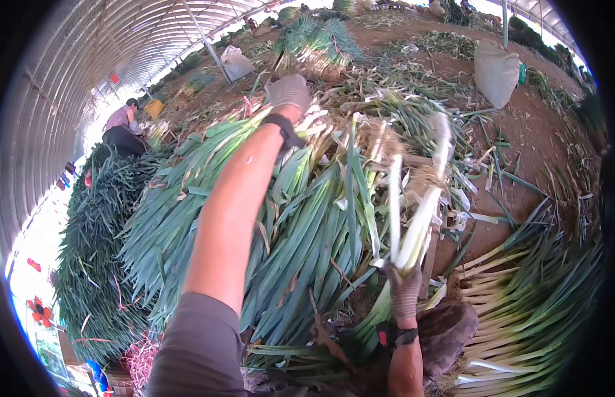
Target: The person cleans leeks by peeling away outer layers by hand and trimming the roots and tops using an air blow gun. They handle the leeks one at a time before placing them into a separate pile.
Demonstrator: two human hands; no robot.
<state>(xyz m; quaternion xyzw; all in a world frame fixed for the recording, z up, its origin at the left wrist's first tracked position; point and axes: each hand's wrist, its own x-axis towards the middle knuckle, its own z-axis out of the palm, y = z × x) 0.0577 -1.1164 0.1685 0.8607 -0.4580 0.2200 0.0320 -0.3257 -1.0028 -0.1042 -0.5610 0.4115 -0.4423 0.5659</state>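
Observation:
My right hand (404, 291), in a grey-brown glove, is closed around a few large green onions (416, 231). Their white stems point up and away from me, with the root ends blurred; green leaves trail below the fist. My left arm stretches forward across a broad heap of green onions (301, 218) whose leaves point toward me. At the heap's far edge, my gloved left hand (287, 92) is over the white stem ends near some pink ties (248, 109). Its fingers are mostly hidden, so their grip does not show.
Trimmed green onions (512, 311) lie in rows at my right. A darker leafy pile (102, 258) and pink strings (142, 357) are at left. Farther off are a standing bundle (320, 46), a pale sack (496, 73), and a bent-over person (125, 126). Leaf scraps cover the soil.

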